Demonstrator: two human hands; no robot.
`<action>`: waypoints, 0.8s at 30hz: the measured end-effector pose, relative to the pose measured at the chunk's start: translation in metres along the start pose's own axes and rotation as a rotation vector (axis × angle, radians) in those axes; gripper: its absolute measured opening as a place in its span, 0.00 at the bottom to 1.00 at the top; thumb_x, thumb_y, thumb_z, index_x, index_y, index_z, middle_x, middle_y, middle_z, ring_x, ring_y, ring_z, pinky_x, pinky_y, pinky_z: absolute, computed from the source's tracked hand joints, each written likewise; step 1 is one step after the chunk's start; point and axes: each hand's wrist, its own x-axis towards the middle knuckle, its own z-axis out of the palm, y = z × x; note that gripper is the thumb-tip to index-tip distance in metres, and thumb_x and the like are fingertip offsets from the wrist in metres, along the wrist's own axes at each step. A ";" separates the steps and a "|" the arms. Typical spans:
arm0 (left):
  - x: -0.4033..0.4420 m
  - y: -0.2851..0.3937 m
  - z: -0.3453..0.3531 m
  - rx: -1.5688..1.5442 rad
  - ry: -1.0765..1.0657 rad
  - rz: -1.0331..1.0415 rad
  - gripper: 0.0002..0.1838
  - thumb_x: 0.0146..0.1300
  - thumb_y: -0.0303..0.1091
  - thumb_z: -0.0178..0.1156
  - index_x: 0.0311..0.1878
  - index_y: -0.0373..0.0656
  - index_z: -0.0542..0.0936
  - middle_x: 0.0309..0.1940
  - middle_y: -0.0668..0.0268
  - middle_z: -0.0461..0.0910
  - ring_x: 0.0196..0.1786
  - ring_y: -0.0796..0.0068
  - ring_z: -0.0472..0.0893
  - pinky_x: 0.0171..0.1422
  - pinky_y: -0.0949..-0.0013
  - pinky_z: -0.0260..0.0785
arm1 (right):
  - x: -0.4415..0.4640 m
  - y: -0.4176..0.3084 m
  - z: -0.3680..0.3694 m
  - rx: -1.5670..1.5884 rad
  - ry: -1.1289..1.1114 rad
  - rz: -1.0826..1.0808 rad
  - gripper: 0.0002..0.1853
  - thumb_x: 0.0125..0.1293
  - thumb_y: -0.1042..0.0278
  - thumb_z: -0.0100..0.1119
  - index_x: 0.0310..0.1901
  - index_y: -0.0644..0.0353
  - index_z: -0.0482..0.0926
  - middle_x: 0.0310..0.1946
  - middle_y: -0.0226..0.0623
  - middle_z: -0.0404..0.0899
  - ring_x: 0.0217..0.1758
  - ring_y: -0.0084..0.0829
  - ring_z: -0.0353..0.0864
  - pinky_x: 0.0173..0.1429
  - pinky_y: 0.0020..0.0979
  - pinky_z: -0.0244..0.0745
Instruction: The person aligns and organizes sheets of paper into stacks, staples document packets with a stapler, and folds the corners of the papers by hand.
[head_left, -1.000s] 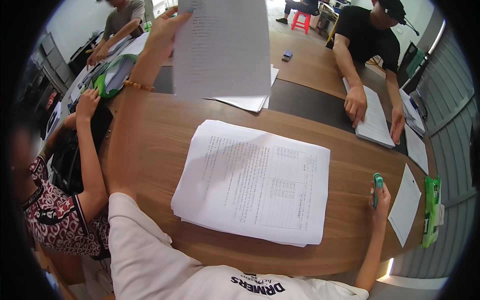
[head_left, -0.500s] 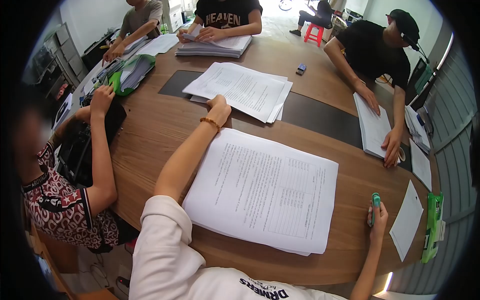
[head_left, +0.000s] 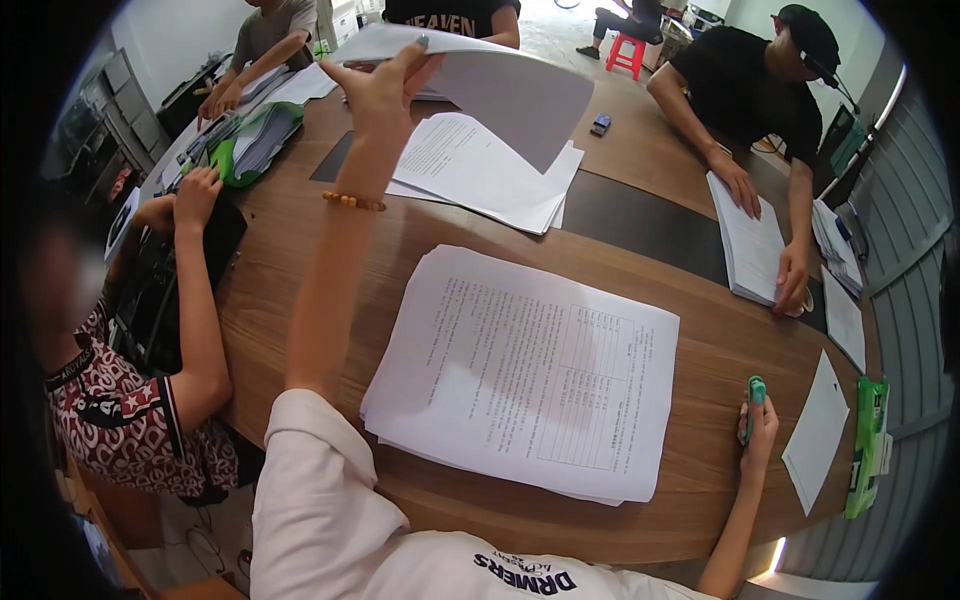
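Wooden table (head_left: 275,285) | left hand (head_left: 385,90), thumb splayed, holding raised sheet (head_left: 525,95) | right hand (head_left: 761,432) clasping green tool (head_left: 757,389)

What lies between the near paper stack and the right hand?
In the head view, only bare wooden tabletop shows between the near paper stack and the right hand.

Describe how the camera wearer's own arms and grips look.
The left arm wears a loose white sleeve and an amber-brown beaded bracelet. The left grip is ungloved, with a bluish nail showing. The right forearm and right grip are ungloved, with no bracelet visible.
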 end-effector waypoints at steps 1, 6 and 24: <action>0.000 0.007 -0.001 0.060 -0.080 0.068 0.50 0.52 0.15 0.56 0.65 0.43 0.29 0.47 0.46 0.69 0.42 0.58 0.80 0.48 0.60 0.79 | 0.000 0.000 0.000 0.002 0.009 0.001 0.15 0.64 0.55 0.54 0.39 0.59 0.74 0.20 0.19 0.67 0.15 0.08 0.56 0.16 0.14 0.48; 0.008 0.027 0.003 0.128 -0.385 0.009 0.26 0.57 0.23 0.55 0.59 0.25 0.62 0.48 0.49 0.73 0.45 0.61 0.80 0.54 0.68 0.75 | 0.000 0.002 0.000 -0.016 -0.002 -0.020 0.14 0.65 0.55 0.54 0.39 0.59 0.74 0.20 0.20 0.67 0.15 0.08 0.56 0.16 0.14 0.47; 0.064 -0.075 -0.016 1.128 -0.601 0.058 0.07 0.50 0.29 0.57 0.28 0.37 0.82 0.25 0.48 0.79 0.32 0.60 0.83 0.35 0.65 0.73 | 0.001 0.009 0.002 -0.033 0.004 -0.024 0.15 0.65 0.55 0.53 0.41 0.60 0.74 0.22 0.20 0.68 0.14 0.08 0.55 0.15 0.14 0.46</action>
